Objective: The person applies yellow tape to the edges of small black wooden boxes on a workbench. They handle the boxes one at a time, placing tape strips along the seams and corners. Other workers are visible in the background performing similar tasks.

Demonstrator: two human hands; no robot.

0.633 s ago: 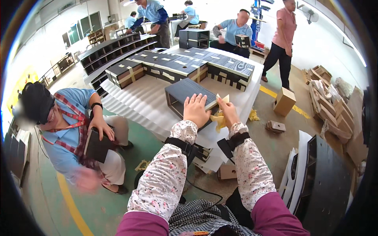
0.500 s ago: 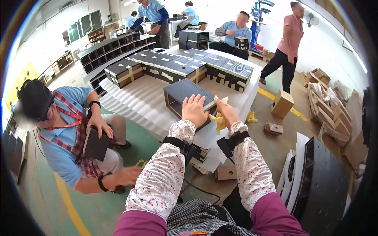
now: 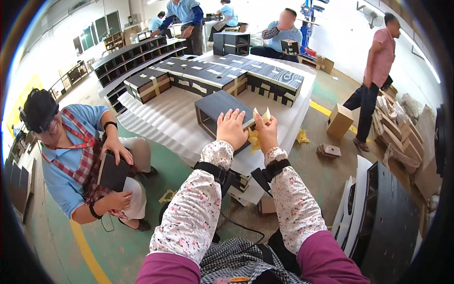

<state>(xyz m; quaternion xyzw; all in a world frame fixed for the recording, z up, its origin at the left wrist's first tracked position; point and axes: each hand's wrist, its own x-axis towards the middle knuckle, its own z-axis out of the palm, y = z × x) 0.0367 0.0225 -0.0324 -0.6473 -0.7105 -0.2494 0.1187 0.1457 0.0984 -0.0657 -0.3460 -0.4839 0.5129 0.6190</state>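
A black wood-grain box [image 3: 213, 106] with an open side sits on white foam sheeting at the near edge of the table. My left hand [image 3: 231, 128] lies on its top near the right edge, fingers stretched out and holding nothing. At the box's right edge, my right hand [image 3: 267, 130] pinches a curled strip of pale yellow masking tape [image 3: 258, 116]. More crumpled yellow tape [image 3: 254, 140] hangs below its fingers. Whether that tape still sticks to the box is hidden.
Taped dark boxes [image 3: 194, 75] stand farther back on the foam sheeting [image 3: 156, 120]. A co-worker [image 3: 80, 142] crouches at left holding a dark panel [image 3: 113, 171]. Dark panels [image 3: 388, 213] lean at right. A cardboard box [image 3: 339, 120] and a yellow tape clump [image 3: 302, 137] lie on the floor.
My right hand has turned, and the tape in it now curls upward from the fingers. The left co-worker's lower hand has drawn in to the knee. A person in pink has walked farther right.
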